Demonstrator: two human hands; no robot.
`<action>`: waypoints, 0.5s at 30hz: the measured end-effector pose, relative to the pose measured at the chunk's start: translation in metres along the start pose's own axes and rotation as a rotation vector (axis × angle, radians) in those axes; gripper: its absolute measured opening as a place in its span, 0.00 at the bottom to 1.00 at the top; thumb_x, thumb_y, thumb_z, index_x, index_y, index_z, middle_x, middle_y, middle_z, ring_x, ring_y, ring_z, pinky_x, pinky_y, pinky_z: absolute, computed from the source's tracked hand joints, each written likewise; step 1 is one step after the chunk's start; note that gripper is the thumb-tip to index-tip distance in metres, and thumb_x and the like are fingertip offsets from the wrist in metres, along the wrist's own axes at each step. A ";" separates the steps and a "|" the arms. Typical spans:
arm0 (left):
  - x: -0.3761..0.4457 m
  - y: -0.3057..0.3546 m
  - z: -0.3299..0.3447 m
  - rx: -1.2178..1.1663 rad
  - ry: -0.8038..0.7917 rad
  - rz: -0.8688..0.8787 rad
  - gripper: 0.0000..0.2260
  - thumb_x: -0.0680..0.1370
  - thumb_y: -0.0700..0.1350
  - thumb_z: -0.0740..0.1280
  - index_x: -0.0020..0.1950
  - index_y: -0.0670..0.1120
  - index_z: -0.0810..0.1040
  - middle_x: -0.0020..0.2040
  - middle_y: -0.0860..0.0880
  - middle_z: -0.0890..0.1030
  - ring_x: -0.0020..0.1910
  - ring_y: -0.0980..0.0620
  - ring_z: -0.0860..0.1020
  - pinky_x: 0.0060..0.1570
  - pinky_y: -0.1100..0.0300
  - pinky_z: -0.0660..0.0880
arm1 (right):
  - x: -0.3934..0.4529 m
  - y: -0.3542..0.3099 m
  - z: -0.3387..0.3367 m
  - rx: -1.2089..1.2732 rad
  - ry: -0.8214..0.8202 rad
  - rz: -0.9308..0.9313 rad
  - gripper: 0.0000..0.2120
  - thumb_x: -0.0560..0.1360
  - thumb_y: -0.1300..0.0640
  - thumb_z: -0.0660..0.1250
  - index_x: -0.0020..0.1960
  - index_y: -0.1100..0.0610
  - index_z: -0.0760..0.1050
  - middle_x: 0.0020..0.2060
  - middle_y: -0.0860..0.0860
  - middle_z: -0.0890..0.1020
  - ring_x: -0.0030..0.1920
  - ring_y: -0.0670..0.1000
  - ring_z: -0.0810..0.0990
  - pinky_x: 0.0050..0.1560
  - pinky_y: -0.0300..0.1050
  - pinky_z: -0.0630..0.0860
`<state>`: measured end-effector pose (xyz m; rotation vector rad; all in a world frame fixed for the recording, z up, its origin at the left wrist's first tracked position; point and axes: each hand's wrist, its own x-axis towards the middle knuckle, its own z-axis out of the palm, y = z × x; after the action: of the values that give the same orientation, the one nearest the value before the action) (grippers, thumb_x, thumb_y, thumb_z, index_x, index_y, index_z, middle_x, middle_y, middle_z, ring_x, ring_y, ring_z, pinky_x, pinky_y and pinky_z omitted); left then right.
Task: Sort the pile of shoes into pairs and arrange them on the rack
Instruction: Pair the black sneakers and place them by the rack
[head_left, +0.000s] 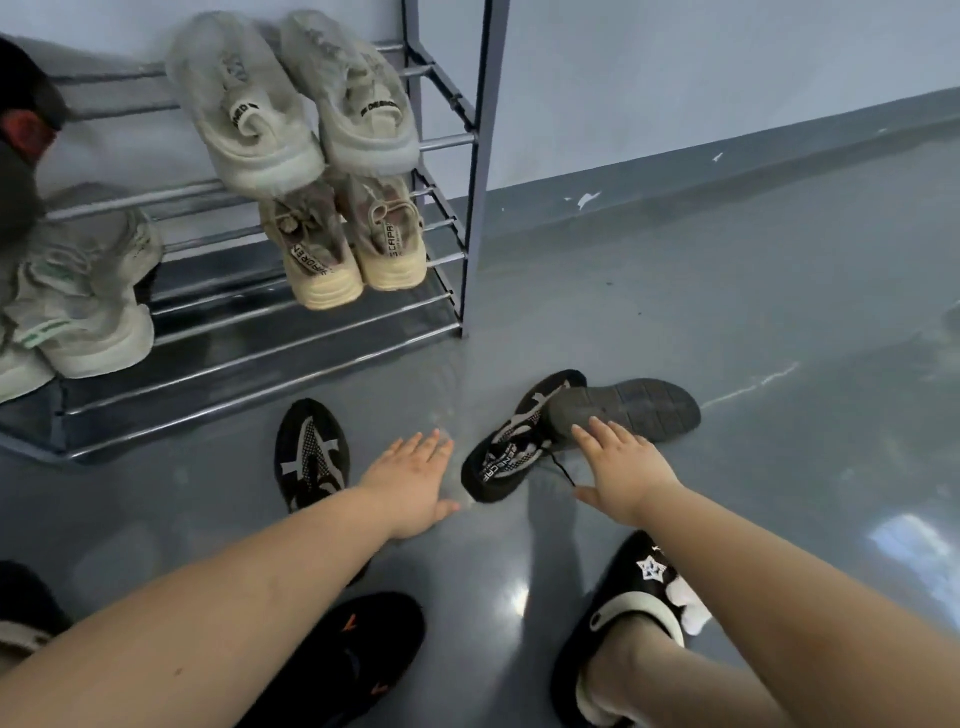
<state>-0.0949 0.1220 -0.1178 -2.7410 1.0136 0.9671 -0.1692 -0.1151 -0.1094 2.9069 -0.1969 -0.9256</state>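
Grey painted floor (675, 291) meets a pale wall, with a metal shoe rack (480, 156) standing in the corner.

Unsorted stock: a black-and-white patterned sneaker (506, 457) lies on the floor just in front of the rack, with a second shoe (628, 408) resting sole-up across its toe. A matching patterned sneaker (310, 452) sits apart to the left, partly behind the left forearm. A black shoe with orange marks (358, 654) lies nearest the camera (its partner is not in view).

Hands: the left hand (410, 488) is spread flat, hovering between the two patterned sneakers, holding nothing. The right hand (623, 467) is likewise spread, fingertips at or just over the upturned sole; contact cannot be confirmed.

Shelved: a pale grey pair (296, 98) on the upper tier, a beige pair (348, 244) below it, and grey-and-green sneakers (83, 296) at left.

Assessment: roughly three pairs placed. The floor shoes remain to be matched and shelved; the patterned pair appears next.
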 end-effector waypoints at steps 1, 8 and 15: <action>0.007 0.005 0.000 -0.010 -0.006 0.006 0.35 0.80 0.59 0.55 0.78 0.45 0.41 0.78 0.45 0.43 0.77 0.47 0.45 0.75 0.54 0.43 | 0.002 0.006 0.001 -0.013 -0.011 0.002 0.38 0.78 0.40 0.56 0.78 0.54 0.41 0.78 0.54 0.47 0.77 0.56 0.49 0.75 0.53 0.53; 0.069 0.036 -0.016 -0.118 -0.002 0.078 0.34 0.79 0.58 0.57 0.78 0.45 0.45 0.79 0.46 0.48 0.77 0.47 0.49 0.75 0.55 0.47 | 0.056 0.039 -0.022 0.062 0.027 0.087 0.35 0.78 0.43 0.59 0.78 0.55 0.49 0.75 0.54 0.58 0.75 0.57 0.58 0.71 0.53 0.61; 0.131 0.059 -0.021 -0.282 0.012 0.068 0.31 0.80 0.57 0.57 0.78 0.48 0.49 0.78 0.49 0.56 0.76 0.48 0.56 0.72 0.55 0.56 | 0.112 0.066 -0.004 0.171 -0.068 0.080 0.35 0.77 0.41 0.59 0.78 0.53 0.51 0.76 0.52 0.56 0.76 0.55 0.55 0.73 0.52 0.58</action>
<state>-0.0426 -0.0038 -0.1681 -2.9550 1.0523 1.1899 -0.0831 -0.1966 -0.1619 2.9964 -0.4141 -1.0444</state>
